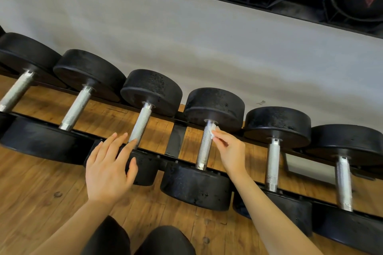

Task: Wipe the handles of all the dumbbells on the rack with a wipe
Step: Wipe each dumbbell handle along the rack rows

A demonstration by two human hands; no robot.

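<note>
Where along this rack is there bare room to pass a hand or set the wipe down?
Between neighbouring handles, wood floor shows through the rack rails; the widest gap lies between the handle under the right hand and wipe, and the handle to its right. Open floor lies below the left hand. The dumbbell heads sit tightly packed.

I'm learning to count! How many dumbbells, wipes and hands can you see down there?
Dumbbells on the low rack: 6, with handles at
Wipe: 1, held in the right hand
Hands: 2, left hand, right hand
Total: 9
</note>
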